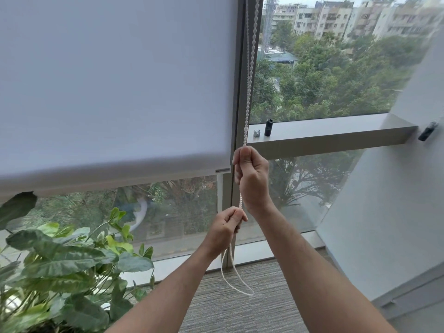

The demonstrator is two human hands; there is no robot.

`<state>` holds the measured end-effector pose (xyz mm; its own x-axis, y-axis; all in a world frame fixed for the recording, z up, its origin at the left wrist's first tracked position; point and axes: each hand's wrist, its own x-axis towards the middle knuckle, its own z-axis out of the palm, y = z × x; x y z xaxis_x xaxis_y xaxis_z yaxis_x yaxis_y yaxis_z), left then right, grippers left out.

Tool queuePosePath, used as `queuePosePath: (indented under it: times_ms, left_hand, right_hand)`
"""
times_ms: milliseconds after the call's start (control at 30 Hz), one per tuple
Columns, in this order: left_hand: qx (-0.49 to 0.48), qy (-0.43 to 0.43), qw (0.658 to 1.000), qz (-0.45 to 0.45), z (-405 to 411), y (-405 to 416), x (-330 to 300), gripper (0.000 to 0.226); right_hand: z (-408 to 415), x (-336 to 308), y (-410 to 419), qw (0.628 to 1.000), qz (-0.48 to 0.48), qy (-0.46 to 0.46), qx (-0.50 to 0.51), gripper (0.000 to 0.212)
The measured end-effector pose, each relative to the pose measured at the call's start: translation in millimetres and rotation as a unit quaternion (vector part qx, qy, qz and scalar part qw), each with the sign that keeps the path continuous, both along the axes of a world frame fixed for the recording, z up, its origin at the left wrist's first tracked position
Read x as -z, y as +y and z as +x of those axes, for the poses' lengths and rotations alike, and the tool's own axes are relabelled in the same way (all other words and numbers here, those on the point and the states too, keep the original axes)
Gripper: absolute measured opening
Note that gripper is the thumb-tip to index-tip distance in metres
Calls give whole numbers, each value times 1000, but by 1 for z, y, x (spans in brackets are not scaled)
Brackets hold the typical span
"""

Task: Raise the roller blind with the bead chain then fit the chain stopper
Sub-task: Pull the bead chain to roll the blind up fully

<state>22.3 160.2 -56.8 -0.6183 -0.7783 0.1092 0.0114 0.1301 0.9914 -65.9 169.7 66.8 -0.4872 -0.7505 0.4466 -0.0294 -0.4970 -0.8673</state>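
Note:
A white roller blind (115, 92) covers the left window, its bottom bar (120, 179) tilted in view above the lower glass. The white bead chain (249, 68) hangs along the window frame just right of the blind. My right hand (251, 174) is closed on the chain at the level of the blind's bottom bar. Below it, my left hand (225, 228) pinches the same chain, and the chain's loop (237, 284) dangles under it. A small grey chain stopper (256, 133) and a black cylinder (268, 127) stand on the grey window ledge (336, 131).
A large leafy plant (60, 260) fills the lower left, close to my left forearm. A white slanted wall (396, 200) with a small black fitting (427, 132) rises on the right. Grey carpet (240, 308) lies below the window.

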Motion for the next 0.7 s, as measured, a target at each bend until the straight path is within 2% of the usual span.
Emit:
queuePosePath:
  times_ms: [133, 333, 467, 600, 700]
  left_hand:
    - [20, -27, 999, 4, 5, -12, -7, 28]
    - [-82, 26, 995, -46, 5, -36, -49, 25]
    - [-111, 17, 992, -62, 2, -45, -80, 49]
    - [-132, 101, 986, -23, -2, -38, -112, 39]
    - [-85, 179, 980, -26, -6, -32, -142, 31]
  right_hand:
    - [3, 15, 3, 1000, 16, 16, 15, 38]
    - [11, 38, 8, 1000, 30, 1, 0, 38]
    - [14, 45, 10, 999, 34, -6, -13, 38]
    - [12, 47, 10, 999, 38, -1, -9, 39]
    - [12, 55, 11, 998, 61, 22, 8, 37]
